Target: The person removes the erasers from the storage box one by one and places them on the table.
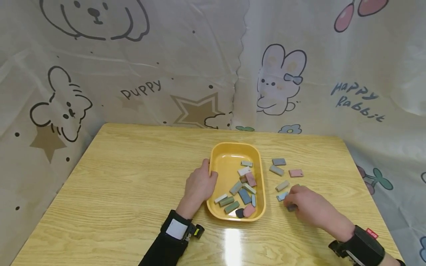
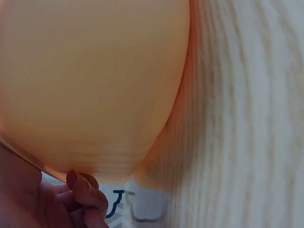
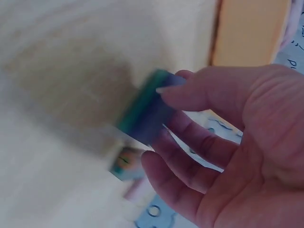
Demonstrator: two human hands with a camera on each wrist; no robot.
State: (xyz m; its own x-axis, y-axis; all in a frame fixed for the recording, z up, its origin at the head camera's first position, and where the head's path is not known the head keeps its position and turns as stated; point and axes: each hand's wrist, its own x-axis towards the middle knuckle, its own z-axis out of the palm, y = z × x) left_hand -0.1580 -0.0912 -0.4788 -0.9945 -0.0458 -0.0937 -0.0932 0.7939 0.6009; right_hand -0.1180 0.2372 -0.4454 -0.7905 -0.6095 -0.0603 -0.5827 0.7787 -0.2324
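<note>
My left hand [image 1: 199,184] grips the left rim of a yellow plastic tray [image 1: 222,160], thumb over the edge. In the left wrist view the tray's wall [image 2: 95,85] fills much of the picture, with my curled fingers [image 2: 88,192] at its edge. Right of the tray, my right hand [image 1: 307,207] pinches a small dark blue and green block [image 3: 149,109] between thumb and fingers. Close by its fingertips in the head view lies a light blue block [image 1: 282,196]. Several small coloured blocks, among them a blue one [image 1: 244,196], lie inside the tray.
On the wooden table [image 1: 133,177], right of the tray, lie a grey block [image 1: 279,162], a grey-green block [image 1: 276,170], a pink block [image 1: 296,173] and a beige block [image 1: 282,186]. A printed curtain [image 1: 199,66] hangs behind the table's back edge.
</note>
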